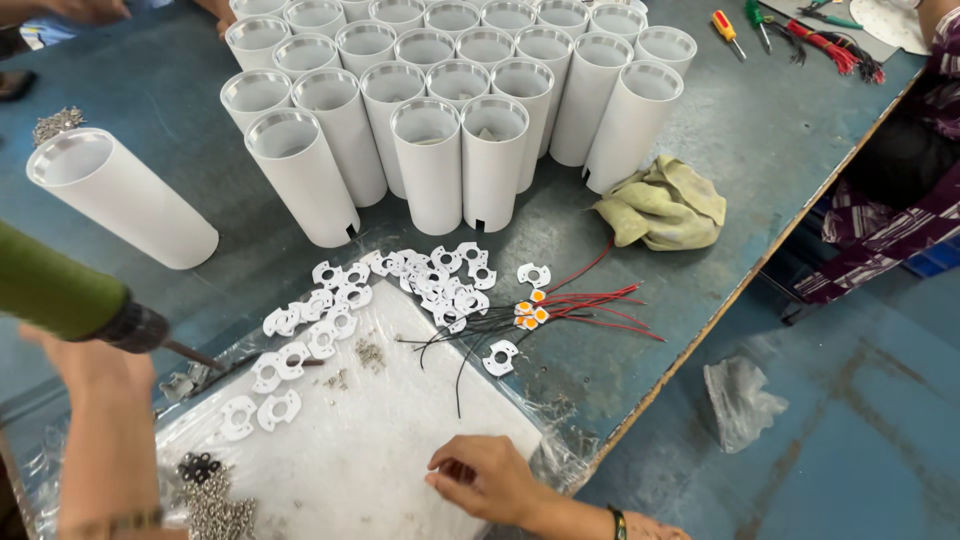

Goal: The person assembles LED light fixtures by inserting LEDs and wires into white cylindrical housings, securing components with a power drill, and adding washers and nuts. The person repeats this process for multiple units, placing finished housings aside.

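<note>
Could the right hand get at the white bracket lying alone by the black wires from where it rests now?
Probably yes. The right hand rests on the clear plastic sheet, and the white bracket lies just beyond it, with only thin black wires trailing alongside and nothing standing between them.

1. Smooth matt white tubes (428,165), apparently plastic with shiny metal rims.
2. Crumpled yellowish cloth (665,205).
3. Worn, scratched blue-painted table (760,130).
4. Clear glossy plastic sheet (390,440).
5. Small shiny metal screws (215,510).
</note>
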